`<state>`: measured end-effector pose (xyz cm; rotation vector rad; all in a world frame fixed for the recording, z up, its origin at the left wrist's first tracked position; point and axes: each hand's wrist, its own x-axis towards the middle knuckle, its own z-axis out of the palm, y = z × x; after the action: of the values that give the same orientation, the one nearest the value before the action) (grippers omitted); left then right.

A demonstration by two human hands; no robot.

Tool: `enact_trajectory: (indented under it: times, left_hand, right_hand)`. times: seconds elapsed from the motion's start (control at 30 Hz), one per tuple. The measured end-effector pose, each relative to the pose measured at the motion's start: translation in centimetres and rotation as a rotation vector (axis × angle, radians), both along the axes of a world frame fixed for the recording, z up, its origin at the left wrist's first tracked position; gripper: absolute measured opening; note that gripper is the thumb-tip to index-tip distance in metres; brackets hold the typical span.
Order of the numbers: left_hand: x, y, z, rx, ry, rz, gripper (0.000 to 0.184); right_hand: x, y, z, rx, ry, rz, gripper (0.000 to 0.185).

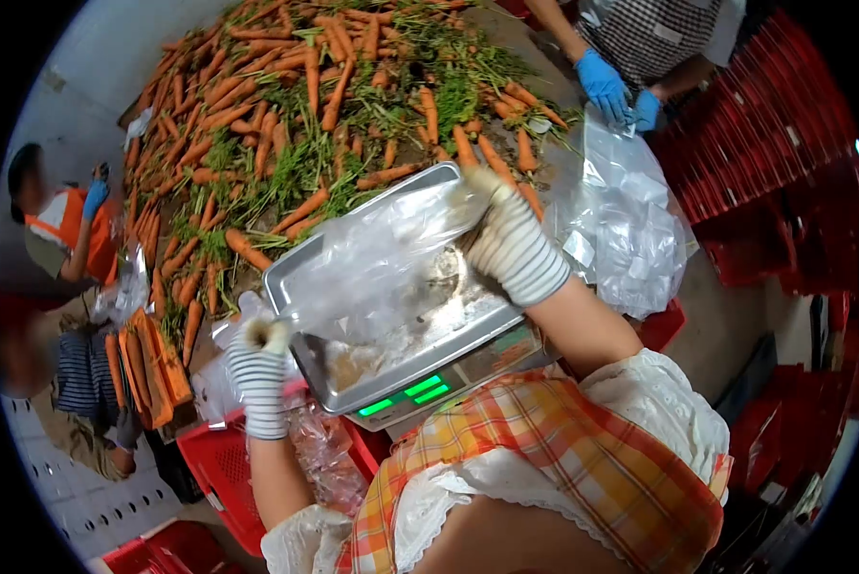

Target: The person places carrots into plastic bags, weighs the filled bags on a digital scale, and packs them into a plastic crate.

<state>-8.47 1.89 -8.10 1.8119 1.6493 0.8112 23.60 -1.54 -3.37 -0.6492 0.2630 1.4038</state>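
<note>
A clear plastic bag (372,258) is stretched over a metal tray (326,394), blurred in part by motion. My right hand (511,234), in a striped knit glove, is closed on the bag's upper right end. At its lower left end, my left hand (260,368) in a matching glove is closed on the bag, beside the tray's left rim. Dirt and wet smears mark the tray's bottom. The tray rests on a scale (458,378) with green lit displays. Beyond it lies a large heap of carrots (286,105) with leafy tops.
A pile of clear bags (626,220) lies to the right, near a co-worker's blue-gloved hands (602,84). Red crates (755,124) are stacked at right; a red basket (224,469) stands below left. Two other people are at left, near bagged carrots (147,368).
</note>
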Motion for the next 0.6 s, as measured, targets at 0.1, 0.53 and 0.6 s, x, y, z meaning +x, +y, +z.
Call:
enact_trajectory:
  times: [0.1, 0.53, 0.6]
  left_hand:
    - [-2.6, 1.0, -0.2, 0.099, 0.143, -0.031, 0.015]
    - [4.9, -0.1, 3.9, -0.111, -0.510, -0.269, 0.040]
    - [6.7, -0.9, 3.7, -0.245, -0.591, -0.172, 0.040]
  right_hand:
    - [1.2, -0.3, -2.7, 0.153, -0.108, 0.151, 0.014]
    - [1.0, 0.8, 4.0, 0.554, -1.668, 0.068, 0.024]
    - [-2.5, -2.1, 4.4, 1.211, -1.719, 0.143, 0.014]
